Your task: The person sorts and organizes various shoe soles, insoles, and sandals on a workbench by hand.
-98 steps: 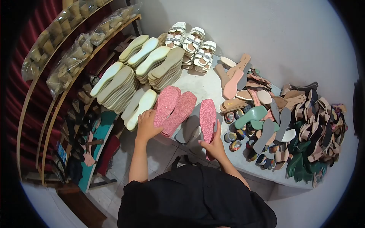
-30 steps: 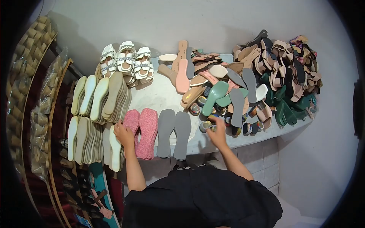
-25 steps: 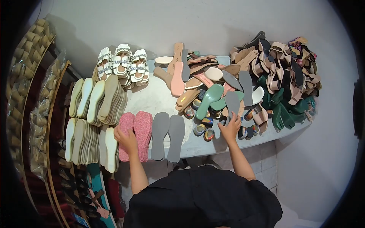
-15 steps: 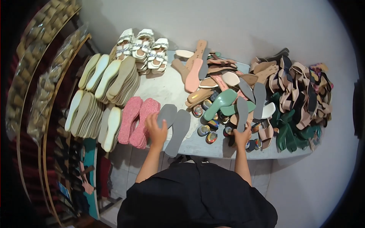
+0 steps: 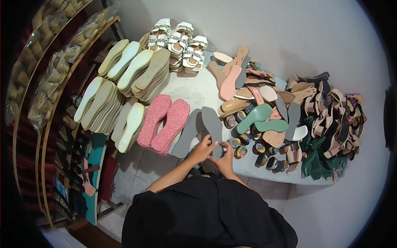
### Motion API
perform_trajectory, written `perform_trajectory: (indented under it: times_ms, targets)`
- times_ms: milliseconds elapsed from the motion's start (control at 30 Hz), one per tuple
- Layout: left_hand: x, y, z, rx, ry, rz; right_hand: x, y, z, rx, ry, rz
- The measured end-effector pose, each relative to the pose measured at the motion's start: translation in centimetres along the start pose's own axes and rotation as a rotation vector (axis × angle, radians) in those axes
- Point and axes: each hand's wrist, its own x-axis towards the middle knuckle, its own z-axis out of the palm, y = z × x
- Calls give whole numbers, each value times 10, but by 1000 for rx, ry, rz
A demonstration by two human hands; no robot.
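Observation:
A grey sole (image 5: 212,124) is held upright near the table's front edge, between both hands. My left hand (image 5: 202,149) has its fingers closed on the sole's lower part from the left. From the right, my right hand (image 5: 224,162) grips the lower end of the same sole. Another grey sole (image 5: 189,134) lies on the table just left of it, partly behind my left hand. Beside that one stand two stacks of pink textured soles (image 5: 170,126).
Stacks of cream soles (image 5: 151,78) and white sandals (image 5: 178,41) stand at the left and back of the table (image 5: 190,89). Loose soles, a green sole (image 5: 271,126) and piled sandals (image 5: 326,111) cover the right. Shelves with wrapped heels (image 5: 53,82) are at far left.
My right hand has moved left with a grey sole, and my left hand has come over to it, closing on it. The view has shifted, so the table appears turned slightly.

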Motion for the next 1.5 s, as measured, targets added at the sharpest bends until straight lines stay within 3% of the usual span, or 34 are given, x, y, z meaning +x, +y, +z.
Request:
perform_trajectory:
  times_ms: [133,233,267,367,467,767,967,1100,1133,1367,1500]
  targets:
    - [1,-18,-6,-56,193,6,-11,-7,10,254,-200,-67]
    - [2,-18,-34,-102,-137,-149,-18,-13,-3,297,-191,102]
    - [2,-26,-39,167,-108,-70,-19,-12,-6,319,-156,134]
    - [-9,-4,-40,643,-30,-82,-22,17,-13,371,-3,216]
    - [-18,23,-32,916,-145,-109,-26,21,-25,377,103,232]
    - [-22,-6,-14,1081,63,128,-24,35,-44,422,215,209]
    - [-25,-19,-5,1105,202,169,-12,34,-68,525,231,190]
    - [-30,-20,4,1091,277,69,12,75,-109,472,341,74]
    - [-31,-21,6,1101,300,60,16,65,-125,544,376,126]
    - [-34,-27,21,1150,437,71,78,126,-234,-263,595,29]
    - [-35,-31,31,1099,521,-8,116,135,-273,-666,510,282]
